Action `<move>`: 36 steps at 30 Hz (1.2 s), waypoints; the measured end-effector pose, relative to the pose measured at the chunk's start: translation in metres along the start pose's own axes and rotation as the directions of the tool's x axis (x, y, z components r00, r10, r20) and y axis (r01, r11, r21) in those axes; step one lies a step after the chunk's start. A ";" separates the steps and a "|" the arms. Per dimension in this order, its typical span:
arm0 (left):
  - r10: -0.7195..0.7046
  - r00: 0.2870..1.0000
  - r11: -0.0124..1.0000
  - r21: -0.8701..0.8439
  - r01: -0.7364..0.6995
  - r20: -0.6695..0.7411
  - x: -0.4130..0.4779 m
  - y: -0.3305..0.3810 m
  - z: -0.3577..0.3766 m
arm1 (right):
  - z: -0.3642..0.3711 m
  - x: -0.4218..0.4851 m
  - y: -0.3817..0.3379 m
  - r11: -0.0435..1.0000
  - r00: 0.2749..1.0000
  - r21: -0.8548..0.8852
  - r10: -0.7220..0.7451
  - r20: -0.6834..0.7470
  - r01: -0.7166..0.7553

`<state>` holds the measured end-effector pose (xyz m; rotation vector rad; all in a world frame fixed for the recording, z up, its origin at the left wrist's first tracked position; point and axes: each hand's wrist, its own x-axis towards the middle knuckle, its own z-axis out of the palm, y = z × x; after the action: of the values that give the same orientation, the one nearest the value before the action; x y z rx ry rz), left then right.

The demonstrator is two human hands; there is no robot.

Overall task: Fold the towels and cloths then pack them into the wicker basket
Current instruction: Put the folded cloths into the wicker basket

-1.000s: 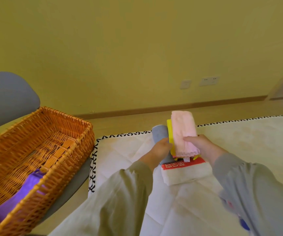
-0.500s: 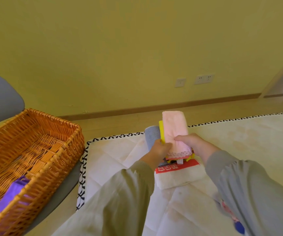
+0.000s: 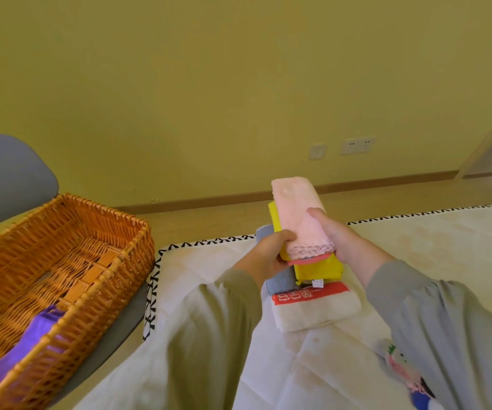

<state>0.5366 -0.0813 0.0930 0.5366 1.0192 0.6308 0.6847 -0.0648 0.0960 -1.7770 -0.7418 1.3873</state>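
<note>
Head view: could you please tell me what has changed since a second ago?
The left hand and right hand have raised the folded pink towel and yellow cloth, grey cloth beneath, slightly above the red-banded white towel; the left thumb now rests on the pink. Grips, the orange wicker basket and its purple cloth are unchanged.

One head-worn wide-angle view: looks forward and down from the person's eye level, close over the left hand (image 3: 268,257) and right hand (image 3: 338,239), basket (image 3: 126,258) at left edge, yellow wall (image 3: 209,84) ahead.
</note>
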 end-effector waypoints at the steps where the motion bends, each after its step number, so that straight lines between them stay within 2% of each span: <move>1: 0.012 1.000 1.000 0.022 -0.012 0.001 -0.003 0.005 -0.003 | 0.002 -0.003 -0.003 1.000 1.000 0.023 -0.002 0.027 0.001; 5: 0.040 0.999 0.990 0.138 -0.038 -0.010 -0.014 0.020 -0.021 | 0.010 -0.010 -0.010 1.000 0.993 0.028 -0.006 0.118 0.003; 7: 0.054 0.998 0.988 0.143 -0.052 -0.011 -0.019 0.025 -0.029 | 0.017 -0.015 -0.015 1.000 0.986 0.026 -0.022 0.163 0.018; 10: 0.063 0.998 0.997 0.050 -0.062 -0.019 -0.021 0.025 -0.038 | 0.028 -0.024 -0.019 0.998 0.967 0.029 -0.066 0.245 0.061; 16: 0.109 0.978 0.991 -0.060 -0.122 -0.178 -0.018 0.010 -0.049 | 0.041 -0.028 -0.005 0.995 0.939 0.010 -0.093 0.331 0.095; 18: 0.100 0.976 0.988 -0.093 -0.120 -0.194 -0.014 0.003 -0.049 | 0.036 -0.019 0.000 0.993 0.955 -0.038 -0.100 0.278 0.115; 19: 0.098 0.976 0.986 -0.112 -0.121 -0.192 -0.013 0.001 -0.048 | 0.031 -0.012 0.002 0.986 0.972 -0.082 -0.125 0.197 0.143; 20: 0.097 0.976 0.985 -0.119 -0.122 -0.193 -0.010 -0.002 -0.048 | 0.025 -0.003 0.004 0.974 0.983 -0.147 -0.163 0.079 0.173; 22: 0.096 0.975 0.987 -0.111 -0.120 -0.202 -0.003 -0.007 -0.050 | 0.011 0.014 0.010 0.936 0.960 -0.309 -0.226 -0.163 0.168; 23: 0.088 0.972 0.989 -0.099 -0.112 -0.217 0.000 -0.010 -0.050 | 0.003 0.021 0.016 0.916 0.944 -0.386 -0.216 -0.251 0.107; 25: 0.073 0.967 0.993 -0.072 -0.093 -0.244 0.006 -0.016 -0.053 | -0.013 0.034 0.031 0.892 0.938 -0.447 -0.098 -0.333 -0.065; 27: 0.060 0.971 0.996 -0.057 -0.075 -0.230 0.013 -0.022 -0.057 | -0.024 0.045 0.050 0.917 0.959 -0.356 0.083 -0.271 -0.180; 29: 0.039 0.977 0.997 -0.051 -0.051 -0.212 0.016 -0.023 -0.060 | -0.028 0.047 0.061 0.959 0.977 -0.195 0.189 -0.099 -0.205; 31: 0.028 0.979 0.999 -0.038 -0.037 -0.202 0.017 -0.021 -0.062 | -0.031 0.058 0.070 0.968 0.979 -0.147 0.201 -0.040 -0.205; 34: 0.016 0.977 1.000 0.008 -0.015 -0.212 0.020 -0.021 -0.062 | -0.042 0.099 0.092 0.957 0.977 -0.198 0.213 -0.006 -0.210; 36: 0.002 0.976 1.000 0.029 0.005 -0.219 0.020 -0.021 -0.061 | -0.040 0.089 0.083 0.945 0.973 -0.239 0.229 -0.006 -0.224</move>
<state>0.4949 -0.0750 0.0404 0.4995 1.2379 0.6850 0.7444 -0.0468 -0.0157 -2.0917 -0.7602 1.5216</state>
